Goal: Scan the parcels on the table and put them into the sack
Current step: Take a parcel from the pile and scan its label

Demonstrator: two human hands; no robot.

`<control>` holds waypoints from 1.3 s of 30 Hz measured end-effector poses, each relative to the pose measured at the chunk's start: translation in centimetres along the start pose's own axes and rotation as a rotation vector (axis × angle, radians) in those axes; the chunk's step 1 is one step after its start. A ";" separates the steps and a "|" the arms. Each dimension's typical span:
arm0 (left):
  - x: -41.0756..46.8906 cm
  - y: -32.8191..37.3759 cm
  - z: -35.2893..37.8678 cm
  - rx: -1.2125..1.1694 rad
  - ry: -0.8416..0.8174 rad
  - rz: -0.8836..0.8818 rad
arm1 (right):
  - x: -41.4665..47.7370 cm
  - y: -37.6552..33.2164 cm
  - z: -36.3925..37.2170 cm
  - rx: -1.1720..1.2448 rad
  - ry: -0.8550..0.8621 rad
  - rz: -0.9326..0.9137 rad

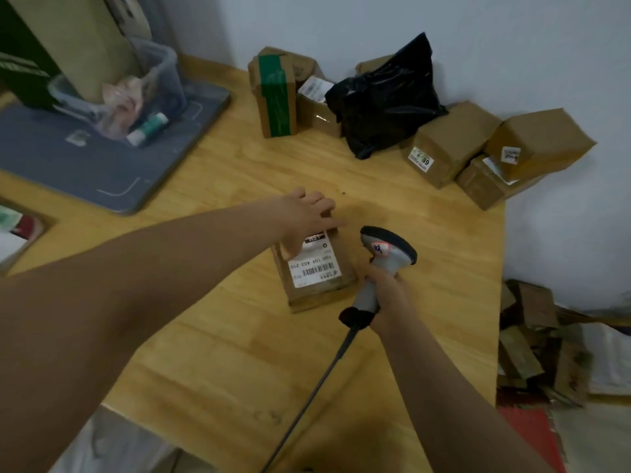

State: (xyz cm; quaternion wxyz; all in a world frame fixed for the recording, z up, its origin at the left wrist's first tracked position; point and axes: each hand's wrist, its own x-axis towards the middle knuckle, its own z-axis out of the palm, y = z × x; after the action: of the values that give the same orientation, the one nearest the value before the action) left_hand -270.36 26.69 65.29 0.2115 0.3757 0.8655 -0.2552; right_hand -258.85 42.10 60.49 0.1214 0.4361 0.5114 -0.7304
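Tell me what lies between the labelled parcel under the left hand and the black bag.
Head view: only bare table between parcel and black bag, save a tiny dark speck.

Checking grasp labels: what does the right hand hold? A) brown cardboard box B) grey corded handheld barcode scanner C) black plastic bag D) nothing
B: the right hand grips the handle of the grey corded handheld barcode scanner; the left hand rests on the small brown cardboard parcel with a white label.

Small parcel-sorting room: labelled cardboard parcels (444,141) stacked at 1 o'clock on wooden table (211,336), corded barcode scanner (386,254) centre, floor boxes (532,336) at 4 o'clock.
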 end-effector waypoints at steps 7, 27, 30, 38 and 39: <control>-7.2 -4.1 5.5 -0.496 -0.195 -0.448 | -3.3 3.5 0.9 0.171 -0.163 0.148; -25.6 3.3 19.0 -2.325 0.507 -0.976 | -12.0 9.1 12.0 -0.245 -0.490 -0.067; -28.7 2.3 20.5 -2.314 0.640 -1.054 | -15.0 9.9 13.6 -0.348 -0.618 -0.157; -34.9 0.7 23.1 -2.081 0.855 -1.098 | -21.5 10.3 17.6 -0.516 -0.780 -0.265; -35.2 0.6 23.4 -2.071 0.876 -1.115 | -22.1 10.3 17.9 -0.522 -0.795 -0.259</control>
State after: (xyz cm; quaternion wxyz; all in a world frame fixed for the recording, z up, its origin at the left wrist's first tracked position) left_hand -243.71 -6.12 66.50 -0.0345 -0.3301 0.6978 0.6348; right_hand -248.61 16.27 72.44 0.3204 0.0113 0.6414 -0.6971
